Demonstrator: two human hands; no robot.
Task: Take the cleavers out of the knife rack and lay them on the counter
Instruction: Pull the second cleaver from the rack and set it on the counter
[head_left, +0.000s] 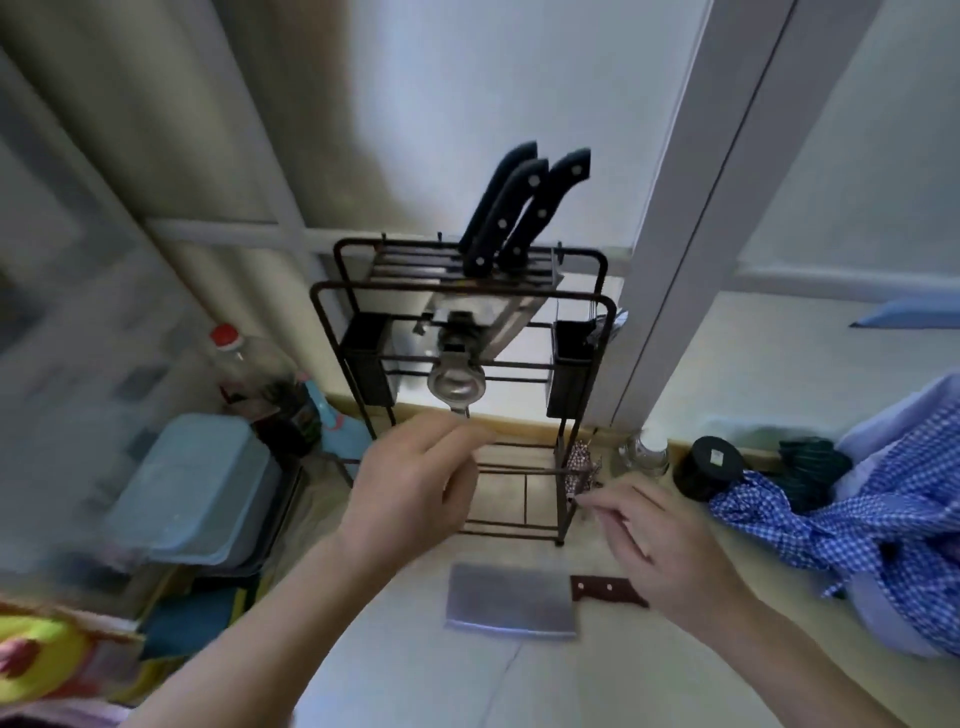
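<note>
- Cleavers: one w/ reddish-brown handle (605, 591) lies flat on the counter (395, 670), in front of the knife rack (457, 332); three black handles (524, 208) stick up from the rack's top slots, blades hanging inside.
- Left hand (410, 488): raised in front of the rack's lower half, fingers loosely curled, holding nothing.
- Right hand (660, 540): near the rack's right front leg, above the laid cleaver's handle; fingers apart, empty.
- Step in hand (judged): reach for the next black handle. Grip it fully, draw along the slot line, not sideways; steady the rack w/ the other hand, since it looks light.
- Obstacles: metal strainer (457, 382) hangs on the rack's front, below the handles; keep the lift clear of it.
- Surroundings: blue checked cloth (852, 514) and black jar (709, 467) right of the rack; blue tub (192, 483) and red-capped bottle (234, 353) to its left.
</note>
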